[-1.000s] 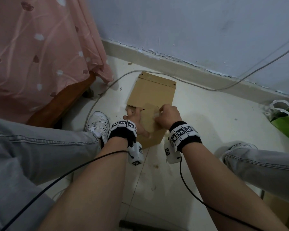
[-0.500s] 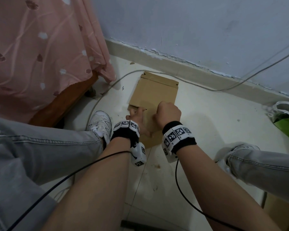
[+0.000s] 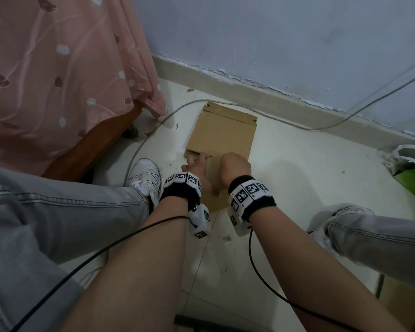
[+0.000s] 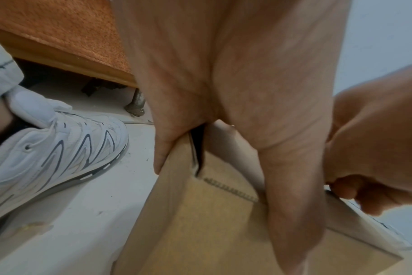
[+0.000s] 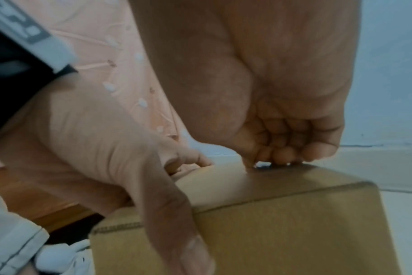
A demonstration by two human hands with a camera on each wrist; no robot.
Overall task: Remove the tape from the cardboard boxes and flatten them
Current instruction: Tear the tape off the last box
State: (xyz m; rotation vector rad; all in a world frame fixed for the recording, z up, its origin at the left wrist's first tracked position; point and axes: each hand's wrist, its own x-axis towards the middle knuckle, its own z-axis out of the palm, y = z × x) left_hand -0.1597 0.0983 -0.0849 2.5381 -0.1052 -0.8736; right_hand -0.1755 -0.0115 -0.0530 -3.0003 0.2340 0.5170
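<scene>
A small brown cardboard box [image 3: 215,198] stands on the floor between my feet. My left hand [image 3: 197,168] grips it from the left, thumb [image 4: 294,214] pressed down its near face and fingers [image 4: 164,148] over its side. My right hand [image 3: 235,165] is curled over the top edge, fingertips [image 5: 282,154] pinching a small whitish scrap of tape [image 5: 262,164] at the seam. In the right wrist view the box [image 5: 294,232] fills the lower part, with the left hand [image 5: 101,148] beside it. A flattened cardboard box [image 3: 223,130] lies just behind.
A bed with a pink cover [image 3: 58,80] and wooden frame stands at the left. My white shoe [image 3: 145,178] is close to the box. A grey cable [image 3: 297,125] runs along the skirting of the blue wall. A green bag [image 3: 412,173] lies at the right.
Both hands have stayed on the small box. The right hand has closed in a little toward the left hand over the top edge.
</scene>
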